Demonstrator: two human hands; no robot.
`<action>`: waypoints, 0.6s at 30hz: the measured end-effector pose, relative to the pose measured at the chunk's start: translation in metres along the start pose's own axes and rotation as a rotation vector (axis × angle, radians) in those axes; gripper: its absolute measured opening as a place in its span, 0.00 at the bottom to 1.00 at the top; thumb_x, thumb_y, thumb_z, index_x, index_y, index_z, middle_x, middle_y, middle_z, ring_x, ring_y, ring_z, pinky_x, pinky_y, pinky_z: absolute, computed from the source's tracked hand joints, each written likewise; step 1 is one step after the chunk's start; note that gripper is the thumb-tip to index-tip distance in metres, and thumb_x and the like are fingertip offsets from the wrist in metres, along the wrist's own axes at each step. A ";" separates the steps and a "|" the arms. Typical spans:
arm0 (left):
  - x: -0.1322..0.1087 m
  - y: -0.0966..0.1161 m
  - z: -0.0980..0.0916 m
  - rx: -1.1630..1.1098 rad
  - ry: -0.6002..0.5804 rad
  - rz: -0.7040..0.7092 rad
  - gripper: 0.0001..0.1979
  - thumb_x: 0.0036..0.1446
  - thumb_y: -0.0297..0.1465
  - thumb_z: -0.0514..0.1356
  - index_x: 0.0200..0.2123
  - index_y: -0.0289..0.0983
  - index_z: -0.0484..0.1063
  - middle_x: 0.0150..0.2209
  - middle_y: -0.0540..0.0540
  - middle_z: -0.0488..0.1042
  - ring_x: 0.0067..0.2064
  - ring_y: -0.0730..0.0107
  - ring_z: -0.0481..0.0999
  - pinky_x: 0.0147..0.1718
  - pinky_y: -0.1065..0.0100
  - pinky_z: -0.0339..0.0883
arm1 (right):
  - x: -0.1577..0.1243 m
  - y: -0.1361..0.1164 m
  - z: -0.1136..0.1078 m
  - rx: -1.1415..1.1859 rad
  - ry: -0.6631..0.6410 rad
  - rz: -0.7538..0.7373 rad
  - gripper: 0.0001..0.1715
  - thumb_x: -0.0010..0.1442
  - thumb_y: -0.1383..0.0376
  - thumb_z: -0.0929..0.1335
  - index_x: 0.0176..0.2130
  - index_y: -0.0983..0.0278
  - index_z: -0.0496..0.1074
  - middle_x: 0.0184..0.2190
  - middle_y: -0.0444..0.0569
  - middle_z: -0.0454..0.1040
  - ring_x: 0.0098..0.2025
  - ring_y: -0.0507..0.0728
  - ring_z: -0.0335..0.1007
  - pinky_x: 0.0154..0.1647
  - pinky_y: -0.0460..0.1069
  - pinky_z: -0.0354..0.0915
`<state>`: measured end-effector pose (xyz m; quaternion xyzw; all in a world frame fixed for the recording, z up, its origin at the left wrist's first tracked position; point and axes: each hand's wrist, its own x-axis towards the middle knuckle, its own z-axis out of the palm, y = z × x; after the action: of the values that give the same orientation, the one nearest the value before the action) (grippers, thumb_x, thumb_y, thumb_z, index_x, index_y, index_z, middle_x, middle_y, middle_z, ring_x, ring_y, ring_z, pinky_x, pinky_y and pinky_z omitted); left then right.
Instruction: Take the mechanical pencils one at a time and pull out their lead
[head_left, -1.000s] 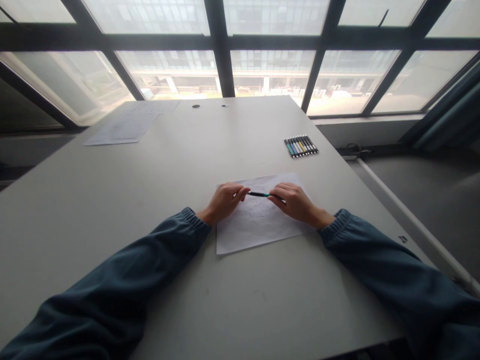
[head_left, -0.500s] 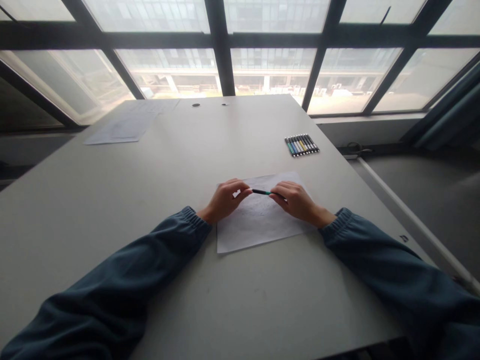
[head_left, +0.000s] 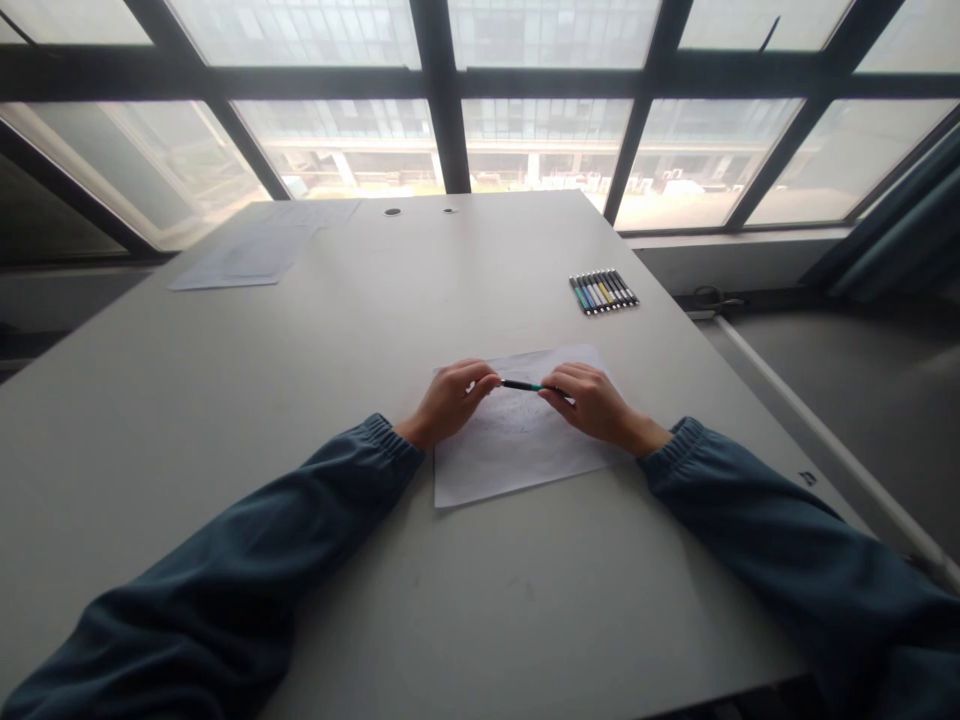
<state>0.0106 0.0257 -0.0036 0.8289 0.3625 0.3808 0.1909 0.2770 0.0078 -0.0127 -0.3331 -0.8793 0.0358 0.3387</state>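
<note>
Both of my hands rest over a white sheet of paper [head_left: 517,455] with a faint drawing on it, lying on the grey table [head_left: 300,400]. A thin dark pen with a green band [head_left: 523,385] is held level between them. My left hand [head_left: 450,398] pinches its left end with curled fingers. My right hand [head_left: 589,400] grips the right end, fingers closed round it.
A row of several coloured markers [head_left: 602,291] lies at the far right of the table. Loose sheets [head_left: 255,250] lie at the far left corner. Two small round holes [head_left: 391,212] sit near the far edge. Windows run behind; the floor drops off to the right.
The hands have drawn slightly closer along the pen, so less of it shows between them. Nothing else has moved.
</note>
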 end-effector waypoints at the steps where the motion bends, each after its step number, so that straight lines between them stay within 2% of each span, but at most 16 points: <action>1: 0.000 0.000 0.000 -0.001 -0.014 -0.008 0.25 0.70 0.45 0.52 0.29 0.36 0.77 0.26 0.48 0.75 0.28 0.72 0.71 0.31 0.70 0.64 | 0.000 0.000 0.000 -0.001 0.000 -0.003 0.12 0.71 0.59 0.64 0.39 0.62 0.74 0.34 0.51 0.77 0.37 0.58 0.71 0.42 0.52 0.64; 4: 0.000 0.002 -0.001 -0.009 -0.053 -0.018 0.27 0.70 0.45 0.52 0.23 0.36 0.74 0.21 0.50 0.72 0.25 0.74 0.71 0.30 0.71 0.63 | 0.000 0.000 0.000 -0.006 0.002 -0.017 0.12 0.71 0.59 0.65 0.39 0.61 0.74 0.35 0.51 0.77 0.38 0.58 0.71 0.42 0.52 0.64; 8: 0.001 0.004 -0.001 0.002 -0.052 0.018 0.26 0.70 0.44 0.54 0.22 0.36 0.73 0.21 0.50 0.72 0.25 0.75 0.70 0.29 0.71 0.62 | 0.000 0.001 0.000 -0.007 0.002 -0.023 0.11 0.71 0.59 0.65 0.40 0.61 0.74 0.35 0.51 0.77 0.38 0.58 0.71 0.42 0.52 0.64; 12: 0.001 0.004 0.000 0.006 -0.035 0.040 0.25 0.68 0.45 0.55 0.23 0.36 0.73 0.23 0.49 0.73 0.26 0.74 0.70 0.27 0.71 0.63 | -0.001 0.002 0.000 -0.001 -0.002 -0.009 0.13 0.71 0.59 0.64 0.39 0.62 0.74 0.35 0.51 0.77 0.38 0.58 0.71 0.42 0.52 0.64; 18: 0.001 0.003 0.001 -0.002 0.018 0.087 0.18 0.66 0.43 0.60 0.31 0.37 0.78 0.28 0.46 0.78 0.29 0.72 0.73 0.29 0.71 0.66 | -0.001 0.002 0.000 0.002 -0.001 0.008 0.15 0.72 0.59 0.63 0.39 0.62 0.74 0.35 0.52 0.78 0.37 0.58 0.71 0.42 0.52 0.63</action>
<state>0.0132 0.0245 -0.0017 0.8402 0.3273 0.3968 0.1716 0.2785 0.0087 -0.0139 -0.3361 -0.8781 0.0381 0.3383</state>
